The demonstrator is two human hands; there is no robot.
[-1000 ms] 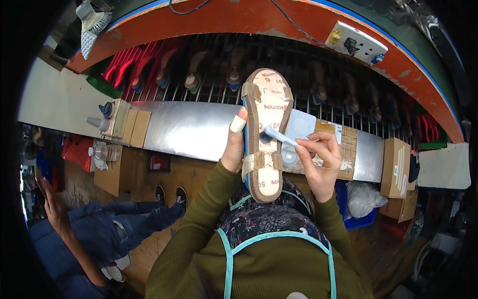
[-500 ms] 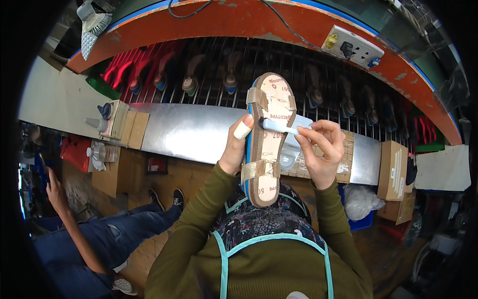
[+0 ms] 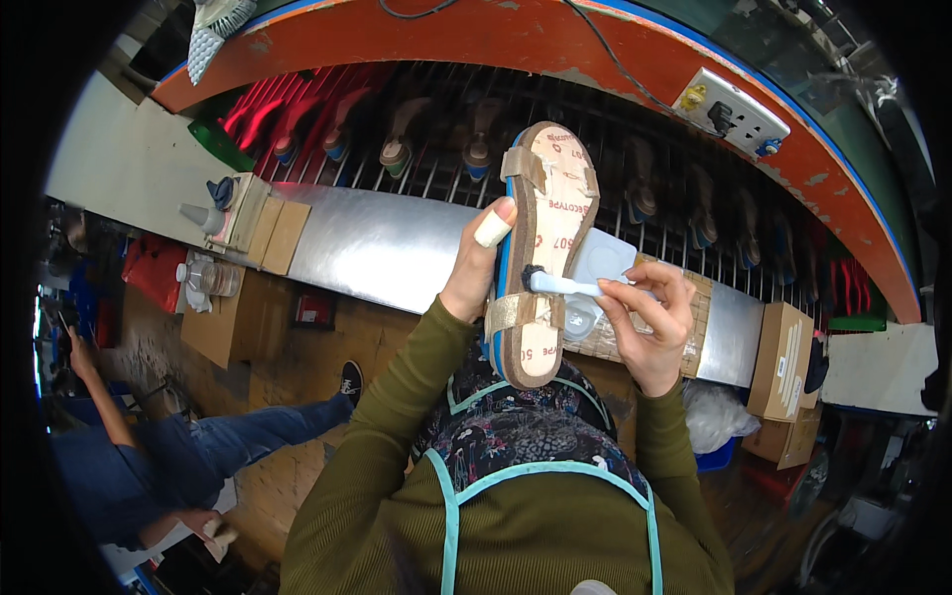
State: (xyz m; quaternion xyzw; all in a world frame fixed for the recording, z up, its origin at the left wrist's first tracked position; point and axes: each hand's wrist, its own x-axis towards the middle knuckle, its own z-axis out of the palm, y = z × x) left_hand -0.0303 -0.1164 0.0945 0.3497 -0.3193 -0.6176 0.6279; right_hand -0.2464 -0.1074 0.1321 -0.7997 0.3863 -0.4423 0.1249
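An unfinished sandal (image 3: 555, 213) stands lengthwise before me, its pale printed underside facing me, with brown edging and strap ends folded over it. My left hand (image 3: 474, 263) grips it along its left edge, the wrapped thumb in front and the other fingers hidden behind. Between thumb and fingertips, my right hand (image 3: 653, 322) pinches a small pale-blue brush (image 3: 570, 286). The dark bristles touch the underside's left edge, just above the lower strap. Partly hidden behind the sandal and right hand is a pale-blue plastic container (image 3: 603, 260).
A metal ledge (image 3: 387, 248) runs in front of a rack (image 3: 436, 104) holding several sandals under an orange-red frame (image 3: 416, 45). Cardboard boxes (image 3: 778, 362) stand at right. A clear bottle (image 3: 213, 278) sits at left, near another person (image 3: 149, 466) holding a dark object.
The brush has moved down the sandal's left edge, from mid-sole to near the lower strap. My view has shifted a little, and the other person has moved.
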